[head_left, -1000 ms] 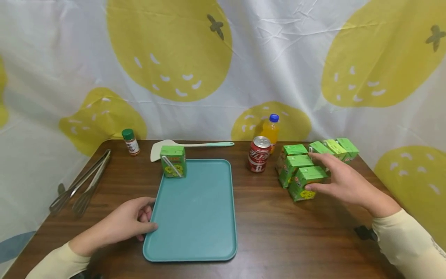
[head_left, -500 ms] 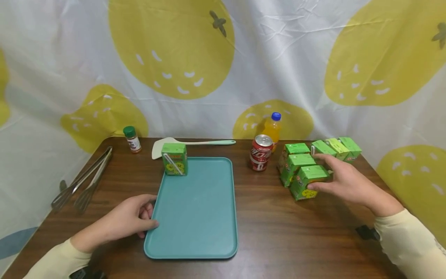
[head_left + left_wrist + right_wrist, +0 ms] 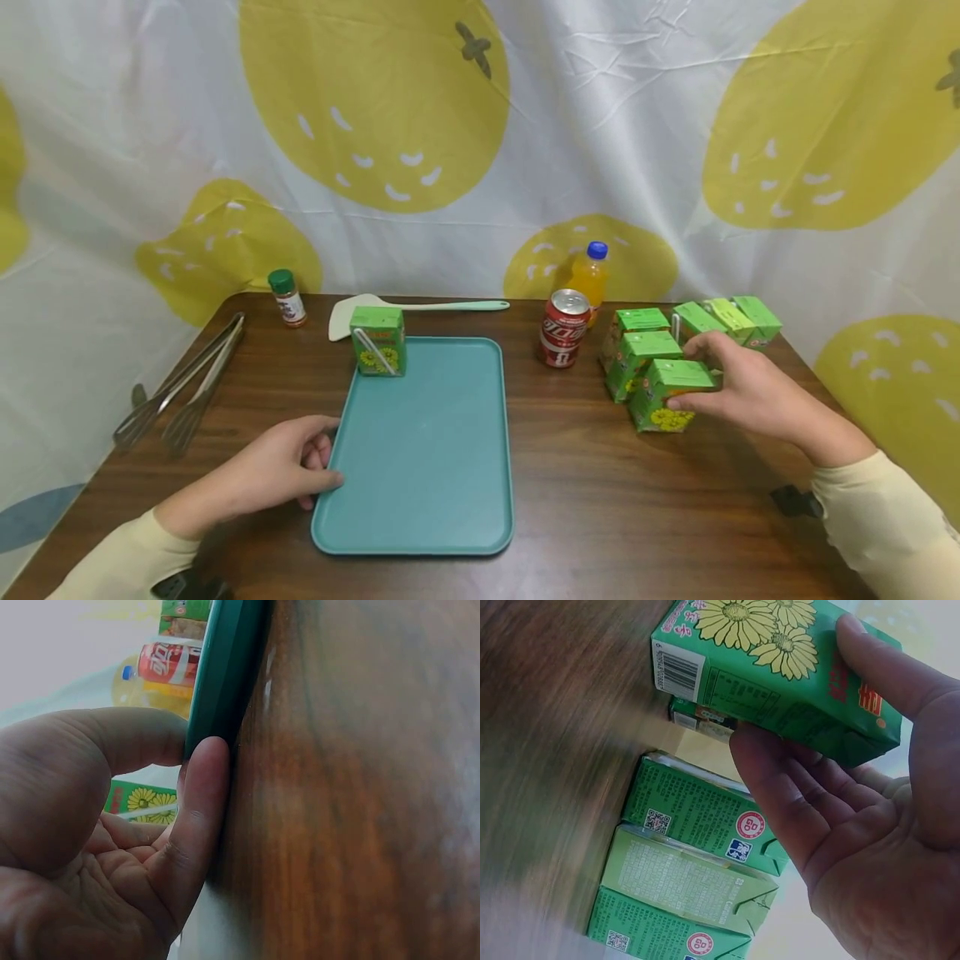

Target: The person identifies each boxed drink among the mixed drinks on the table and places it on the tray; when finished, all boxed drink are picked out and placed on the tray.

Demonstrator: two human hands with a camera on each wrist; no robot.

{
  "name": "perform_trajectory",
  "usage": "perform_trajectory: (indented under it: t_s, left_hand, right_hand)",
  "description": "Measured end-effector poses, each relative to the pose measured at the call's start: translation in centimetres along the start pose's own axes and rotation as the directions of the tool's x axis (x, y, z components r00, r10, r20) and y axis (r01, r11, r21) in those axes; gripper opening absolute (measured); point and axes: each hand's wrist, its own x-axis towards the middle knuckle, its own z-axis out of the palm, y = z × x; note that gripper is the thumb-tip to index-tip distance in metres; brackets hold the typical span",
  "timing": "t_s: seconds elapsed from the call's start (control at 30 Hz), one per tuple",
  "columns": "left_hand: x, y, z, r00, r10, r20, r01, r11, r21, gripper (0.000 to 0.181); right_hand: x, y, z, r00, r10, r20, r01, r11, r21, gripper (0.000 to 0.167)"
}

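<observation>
My left hand [image 3: 288, 467] pinches the left rim of a teal tray [image 3: 420, 450], thumb on top; in the left wrist view a finger presses against the tray's side [image 3: 225, 682]. On the tray's far left corner stands a green drink carton [image 3: 378, 342] with a straw. At the right, my right hand [image 3: 757, 396] grips the nearest green drink carton [image 3: 667, 404] of a cluster, thumb on its flower-printed front and fingers behind, as the right wrist view shows on the same carton [image 3: 780, 682]. Two more cartons [image 3: 637, 358] stand just behind it.
Several cartons [image 3: 727, 321] line the back right. A red can [image 3: 564, 329] and an orange drink bottle [image 3: 589, 275] stand left of the cluster. A spatula [image 3: 420, 307], a green-capped spice jar [image 3: 287, 300] and metal tongs [image 3: 187, 383] lie or stand at the back and left.
My right hand has closed in around the nearest carton, which has shifted slightly to the right. The left hand stays at the tray's rim. The head view has shifted a little.
</observation>
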Motion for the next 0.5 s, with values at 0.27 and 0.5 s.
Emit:
perform_trajectory:
  t_s: [0.27, 0.5]
  left_hand:
    - [0.03, 0.01, -0.03, 1.0, -0.006, 0.001, 0.006, 1.0, 0.003, 0.08]
    - [-0.04, -0.04, 0.03, 1.0, 0.002, -0.007, -0.002, 1.0, 0.011, 0.08]
  right_hand:
    - [0.07, 0.03, -0.38, 0.997, 0.01, 0.075, -0.01, 1.0, -0.003, 0.054]
    - [0.01, 0.32, -0.29, 0.994, -0.09, 0.064, 0.09, 0.996, 0.0, 0.042]
